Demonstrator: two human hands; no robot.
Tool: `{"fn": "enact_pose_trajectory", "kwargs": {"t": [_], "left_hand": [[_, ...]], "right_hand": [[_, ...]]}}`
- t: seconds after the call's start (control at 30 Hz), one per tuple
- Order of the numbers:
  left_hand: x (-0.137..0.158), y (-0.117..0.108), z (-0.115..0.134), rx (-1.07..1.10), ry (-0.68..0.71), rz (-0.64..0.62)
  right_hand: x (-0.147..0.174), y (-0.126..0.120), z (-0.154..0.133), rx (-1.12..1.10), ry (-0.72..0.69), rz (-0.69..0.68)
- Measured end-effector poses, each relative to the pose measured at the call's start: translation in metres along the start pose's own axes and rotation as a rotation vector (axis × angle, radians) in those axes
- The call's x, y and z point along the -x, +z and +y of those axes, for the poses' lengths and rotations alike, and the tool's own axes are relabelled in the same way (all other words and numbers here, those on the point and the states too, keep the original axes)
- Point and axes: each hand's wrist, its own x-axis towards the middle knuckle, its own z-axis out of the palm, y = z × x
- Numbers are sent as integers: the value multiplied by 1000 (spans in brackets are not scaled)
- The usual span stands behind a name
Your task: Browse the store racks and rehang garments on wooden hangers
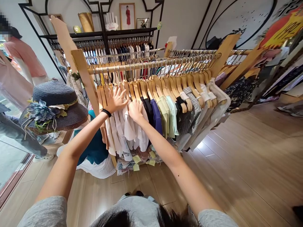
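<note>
White shirts (129,128) hang from the rail (113,68). The left hand (117,100) spreads its grip apart over the hangers (143,88) — the right hand (135,109) curls at one shirt, clamped or not I cannot tell.

A person in a gray top (134,208), 2 bare arms (175,160) outstretched, has both hands among clothes on a wooden rack (84,78). The left hand (116,100), fingers spread and a black band (106,112) at the wrist, is at the wooden hangers (157,88); the right hand (135,110), fingers curled, is at a white garment (129,129) just beside it. Navy (156,116), green (163,115) and plaid garments (193,110) hang farther right. At left, a dark blue hat (54,94) with a blue flower (42,110) sits above a teal top (96,142). A red-and-yellow sign (282,31) shows at upper right.
</note>
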Motion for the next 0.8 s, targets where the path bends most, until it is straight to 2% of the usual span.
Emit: {"fn": "enact_pose_trajectory", "kwargs": {"t": [0.2, 0.4, 0.63, 0.8], "left_hand": [[1, 6, -2, -6, -26, 12], [0, 7, 3, 27, -70, -16], [3, 2, -12, 32, -3, -54], [1, 8, -21, 85, 30, -40]], "right_hand": [[2, -5, 9, -35, -15, 0], [12, -18, 23, -98, 61, -27], [15, -30, 48, -77, 108, 3], [18, -20, 40, -89, 114, 17]]}}
